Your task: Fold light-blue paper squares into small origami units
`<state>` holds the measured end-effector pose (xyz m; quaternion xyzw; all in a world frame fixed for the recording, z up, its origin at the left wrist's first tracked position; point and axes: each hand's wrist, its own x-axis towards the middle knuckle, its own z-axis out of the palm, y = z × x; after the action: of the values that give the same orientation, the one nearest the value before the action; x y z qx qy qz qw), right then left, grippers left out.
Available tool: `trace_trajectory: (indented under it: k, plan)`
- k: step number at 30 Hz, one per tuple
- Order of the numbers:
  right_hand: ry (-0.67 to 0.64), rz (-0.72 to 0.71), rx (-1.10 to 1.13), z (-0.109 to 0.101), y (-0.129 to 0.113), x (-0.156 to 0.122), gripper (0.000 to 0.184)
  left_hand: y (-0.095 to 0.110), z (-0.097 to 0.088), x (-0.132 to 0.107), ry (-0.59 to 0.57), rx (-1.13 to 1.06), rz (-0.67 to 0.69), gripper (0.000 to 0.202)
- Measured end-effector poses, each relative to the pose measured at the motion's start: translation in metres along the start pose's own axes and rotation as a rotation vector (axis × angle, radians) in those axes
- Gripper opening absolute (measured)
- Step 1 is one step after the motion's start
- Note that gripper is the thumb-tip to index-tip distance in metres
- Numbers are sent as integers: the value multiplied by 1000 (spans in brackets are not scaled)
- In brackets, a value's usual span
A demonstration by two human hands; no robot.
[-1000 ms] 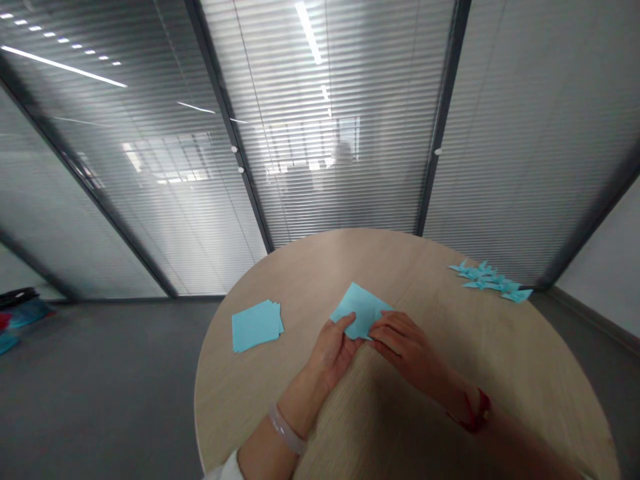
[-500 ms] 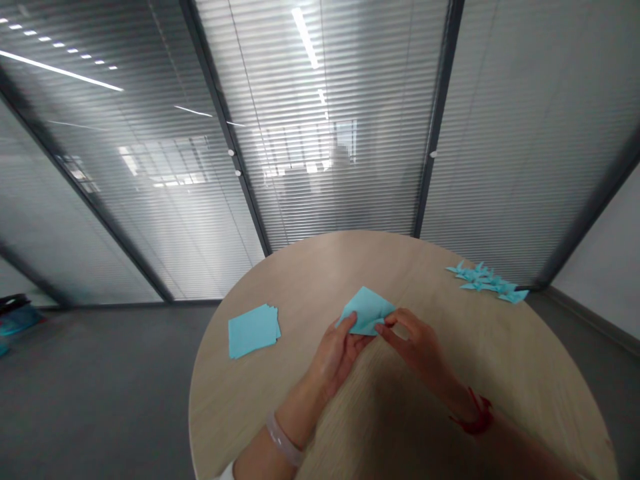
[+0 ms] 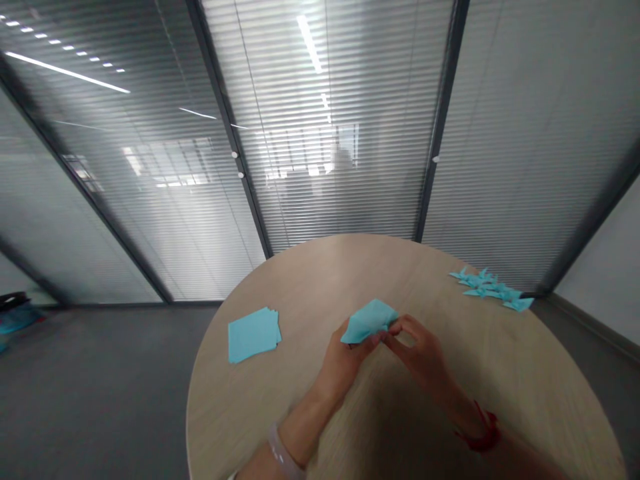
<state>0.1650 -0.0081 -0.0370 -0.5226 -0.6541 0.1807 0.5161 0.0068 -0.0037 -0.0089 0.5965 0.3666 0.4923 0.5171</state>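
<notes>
Over the middle of the round tabletop [image 3: 310, 280], the left hand [image 3: 345, 360] and the right hand [image 3: 423, 353] meet, each pinching the near edge of a partly folded sheet of paper [image 3: 370, 320] between thumb and fingers [image 3: 400, 328]. The sheet seems raised slightly off the wood. Only that one edge is gripped, so the loose upper flap could spring open or sag. A crease pressed in mid-air, with no hard surface beneath, may well land askew. Pulling the two pinches apart could tear so thin a sheet along an existing fold. The stack of flat sheets [image 3: 253, 333] lies near the left rim, where a brushing forearm might push it off. The folded pieces [image 3: 493, 290] by the far right rim are light enough to scatter. The paper is pale blue, matte and crisp. The stack is square and slightly fanned, and the finished pieces are spiky and winged, too small to read further. The tabletop is smooth, pale wood-grain laminate. A pale glossy bangle [image 3: 280, 457] circles the left wrist and a red cord band [image 3: 483, 433] the right. Behind stand glass panels with slatted blinds [image 3: 325, 133], and grey floor [image 3: 100, 387] lies below.
</notes>
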Motion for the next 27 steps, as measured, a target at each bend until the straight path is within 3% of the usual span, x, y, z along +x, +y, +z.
trace_trajectory:
  k: [10,13,16,18,22,27]
  plan:
    - [1,10,1,2,1,-1,32,-2,0,0,41,-47,-42,18]
    - [109,23,8,5,6,0,32,-6,-1,0,66,-53,-69,17]
    - [189,45,85,6,7,1,59,-7,-3,1,54,-76,-87,17]
    - [104,71,149,4,5,1,68,-5,-3,2,41,-70,-76,19]
    - [-108,141,99,-1,-5,2,35,1,-4,3,35,-28,-29,16]
    - [-101,217,93,-6,-8,3,33,3,-6,5,54,-137,-73,23]
